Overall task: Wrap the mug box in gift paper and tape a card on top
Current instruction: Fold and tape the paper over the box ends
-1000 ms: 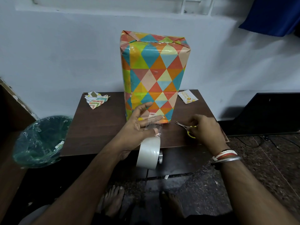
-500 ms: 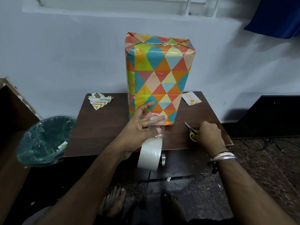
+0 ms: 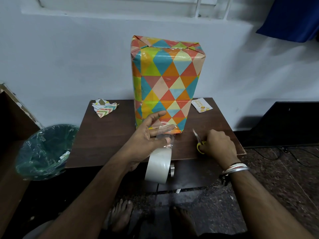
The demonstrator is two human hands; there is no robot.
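The box (image 3: 165,80) stands upright on the brown table (image 3: 107,140), fully wrapped in paper with coloured triangles. In front of its lower edge my left hand (image 3: 148,135) holds a pulled-out strip of clear tape stuck across its straightened fingers. The tape roll (image 3: 158,167) hangs from that strip below the table edge. My right hand (image 3: 217,145) grips the yellow-handled scissors (image 3: 199,143) on the table, blades pointing away from me. A small white card (image 3: 202,105) with gold print lies right of the box.
Scraps of patterned paper (image 3: 104,107) lie at the table's back left. A bin lined with a green bag (image 3: 44,150) stands left of the table. A dark low unit (image 3: 284,123) is on the right. My bare feet are on the floor below.
My right hand has closed further around the scissors' handles and the blades point more upright. My left hand and the hanging tape roll have hardly moved.
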